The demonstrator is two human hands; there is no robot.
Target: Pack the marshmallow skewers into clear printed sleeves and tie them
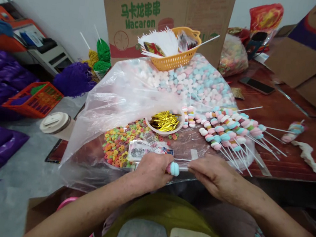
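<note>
Blue and pink marshmallows (174, 169) poke out of my left hand (154, 169), whose fingers are wrapped round them. My right hand (213, 175) is closed in a pinch a little to the right; what lies between its fingertips is hidden. A thin white stick (182, 159) and a clear plastic strip show between the two hands. Just beyond my left hand lie printed wrappers (140, 150) on a heap of colourful ring candies (120, 140). A white bowl (180, 126) of gold twist ties (165, 121) stands behind them. Finished-looking marshmallow skewers (228, 129) are piled beyond my right hand.
Loose pastel marshmallows (198, 77) spread under clear plastic sheeting (115, 89). A yellow basket (173, 61) of white sticks stands at the back, before a cardboard box (173, 4). A phone (257, 85) and crumpled tissue (307, 155) lie right; a lidded cup (56, 124) stands left.
</note>
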